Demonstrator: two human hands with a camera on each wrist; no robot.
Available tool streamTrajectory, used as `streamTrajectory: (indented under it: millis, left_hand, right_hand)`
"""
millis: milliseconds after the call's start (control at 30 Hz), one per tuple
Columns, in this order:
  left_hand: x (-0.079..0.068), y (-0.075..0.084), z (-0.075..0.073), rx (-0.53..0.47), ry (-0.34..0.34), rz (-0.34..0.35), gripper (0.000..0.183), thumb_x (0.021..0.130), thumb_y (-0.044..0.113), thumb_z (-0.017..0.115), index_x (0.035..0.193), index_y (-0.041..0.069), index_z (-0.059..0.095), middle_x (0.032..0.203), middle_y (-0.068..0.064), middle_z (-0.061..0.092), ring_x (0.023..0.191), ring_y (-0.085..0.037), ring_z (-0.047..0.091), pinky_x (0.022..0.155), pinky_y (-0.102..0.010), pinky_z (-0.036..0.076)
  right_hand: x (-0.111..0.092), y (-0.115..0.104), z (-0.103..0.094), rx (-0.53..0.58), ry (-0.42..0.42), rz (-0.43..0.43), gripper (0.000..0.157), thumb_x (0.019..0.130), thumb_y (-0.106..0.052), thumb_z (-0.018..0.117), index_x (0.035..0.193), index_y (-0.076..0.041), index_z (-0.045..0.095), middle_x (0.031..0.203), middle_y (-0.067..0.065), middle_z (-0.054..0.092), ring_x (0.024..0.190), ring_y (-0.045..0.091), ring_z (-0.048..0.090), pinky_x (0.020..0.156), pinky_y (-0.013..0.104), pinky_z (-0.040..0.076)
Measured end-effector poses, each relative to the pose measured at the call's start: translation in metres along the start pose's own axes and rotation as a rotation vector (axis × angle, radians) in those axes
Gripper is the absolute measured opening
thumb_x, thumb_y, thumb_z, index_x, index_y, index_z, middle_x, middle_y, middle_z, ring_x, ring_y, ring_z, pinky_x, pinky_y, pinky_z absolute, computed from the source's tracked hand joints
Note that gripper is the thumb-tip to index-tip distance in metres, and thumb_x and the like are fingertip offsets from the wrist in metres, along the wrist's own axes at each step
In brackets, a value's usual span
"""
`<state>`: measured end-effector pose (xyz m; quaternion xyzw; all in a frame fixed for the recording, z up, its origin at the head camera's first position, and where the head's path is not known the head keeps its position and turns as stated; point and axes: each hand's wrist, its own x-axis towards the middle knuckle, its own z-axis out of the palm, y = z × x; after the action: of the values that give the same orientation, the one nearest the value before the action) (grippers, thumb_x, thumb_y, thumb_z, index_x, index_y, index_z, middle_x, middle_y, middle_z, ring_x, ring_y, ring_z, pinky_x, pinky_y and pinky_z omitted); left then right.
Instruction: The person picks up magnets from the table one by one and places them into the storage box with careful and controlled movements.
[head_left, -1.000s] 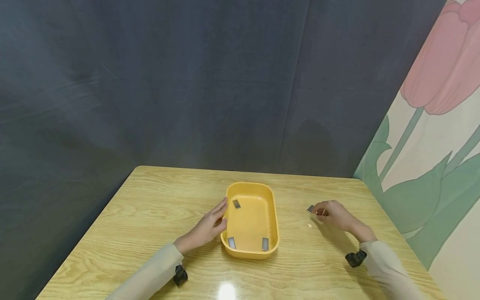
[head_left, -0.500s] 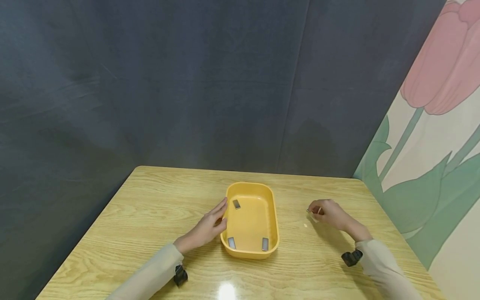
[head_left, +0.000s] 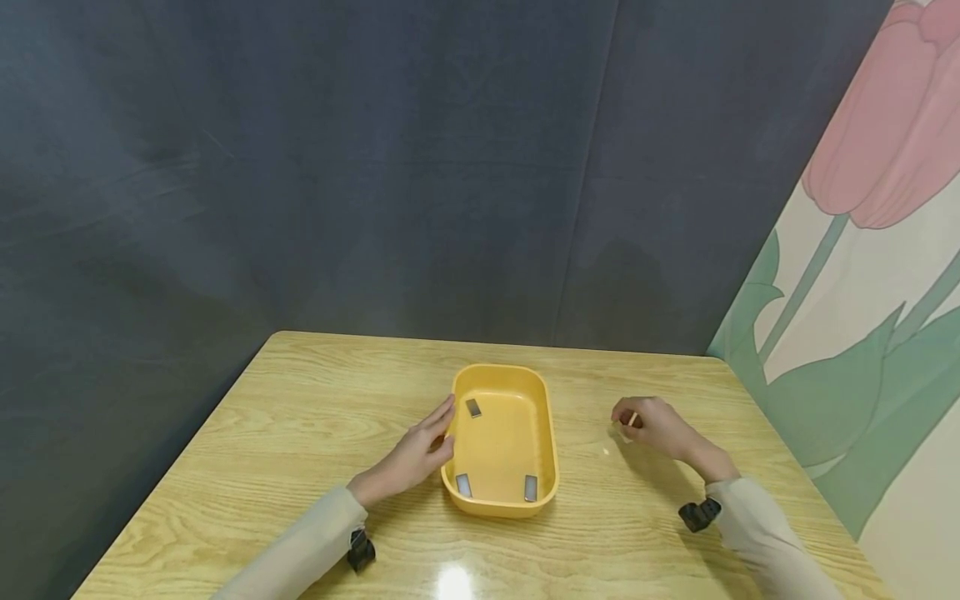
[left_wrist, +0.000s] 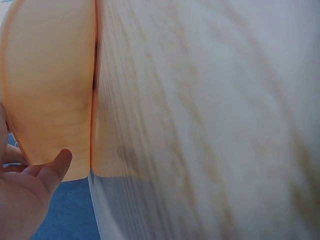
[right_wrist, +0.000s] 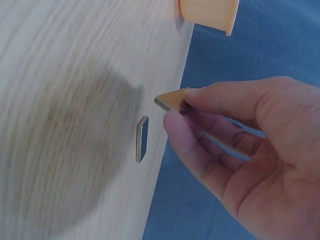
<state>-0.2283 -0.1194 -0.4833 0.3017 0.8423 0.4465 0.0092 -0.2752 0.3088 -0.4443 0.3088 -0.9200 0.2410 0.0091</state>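
Note:
A yellow tub (head_left: 551,433) stands mid-table with three small shiny grey rectangular plates inside, one (head_left: 473,408) near its far left corner and two at the near end. My left hand (head_left: 408,458) rests against the tub's left side, fingers extended along the rim; in the left wrist view a fingertip touches the outer wall (left_wrist: 50,110). To the right of the tub, my right hand (head_left: 660,427) pinches a similar shiny plate (right_wrist: 172,100) between thumb and finger, above the table. Another such plate (right_wrist: 142,140) shows below those fingertips; the hand hides it in the head view.
The wood-grain table (head_left: 345,375) ends at a dark blue curtain (head_left: 420,208) along the back. A wall (head_left: 885,350) painted with a tulip borders the right side. Black wrist cameras (head_left: 699,515) hang under both sleeves.
The right hand has shifted slightly left, and the plate at its fingertips has turned out of sight in the head view. The left hand and the tub have stayed still.

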Motion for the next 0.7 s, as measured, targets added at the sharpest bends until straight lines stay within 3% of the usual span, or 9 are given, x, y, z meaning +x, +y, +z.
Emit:
streamTrajectory:
  millis: [500, 700]
  left_hand:
    - [0.0004, 0.0015, 0.0013, 0.021, 0.003, 0.013, 0.055, 0.103, 0.002, 0.048, 0.15, -0.012, 0.023, 0.161, -0.024, 0.01, 0.142, -0.037, 0.029, 0.102, -0.031, 0.046]
    - [0.0007, 0.0001, 0.0012, 0.025, -0.002, -0.004, 0.056, 0.103, 0.004, 0.048, 0.151, -0.01, 0.023, 0.162, -0.021, 0.01, 0.142, -0.034, 0.028, 0.102, -0.03, 0.046]
  right_hand:
    - [0.0064, -0.005, 0.003, -0.028, 0.018, -0.016, 0.015, 0.087, 0.006, 0.069, 0.102, 0.004, 0.071, 0.086, 0.002, 0.066, 0.07, 0.008, 0.06, 0.058, 0.026, 0.054]
    - [0.0102, -0.0102, 0.0031, -0.032, 0.023, -0.045, 0.015, 0.087, 0.006, 0.069, 0.102, 0.003, 0.071, 0.085, 0.005, 0.067, 0.069, 0.008, 0.06, 0.058, 0.026, 0.053]
